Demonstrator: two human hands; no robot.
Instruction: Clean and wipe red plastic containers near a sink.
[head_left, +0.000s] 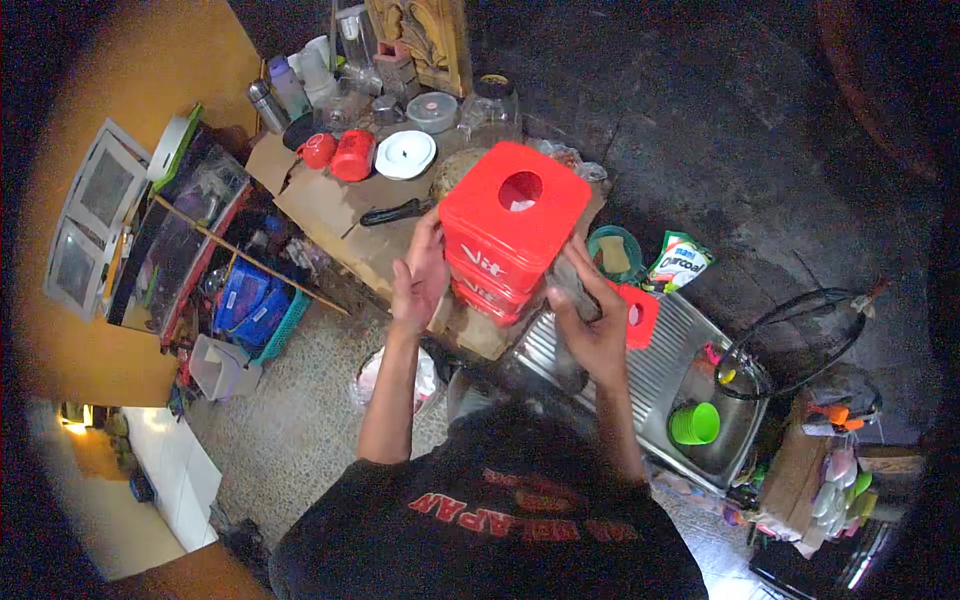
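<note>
A stack of red square plastic containers (491, 225), with a round hole in the top face and white lettering on the sides, stands upright between my hands over the cardboard-covered counter. My left hand (421, 277) is at its left side, palm facing it, fingertips at the upper edge. My right hand (596, 322) is at its right side, thumb and fingers apart. Whether either hand bears the stack's weight cannot be told. Another red piece with a round hole (637, 315) lies at the sink's drainboard, partly behind my right hand. Left of the stack a black handle (394, 213) points outward from a round pan.
Red mugs (352, 155), a white lid (405, 154), a lidded tub (432, 112) and a glass jar (491, 112) stand behind on the counter. At right, the steel sink (731, 450) holds green cups (695, 424); a black hose (795, 341) curls beside it. Baskets (289, 322) stand at left.
</note>
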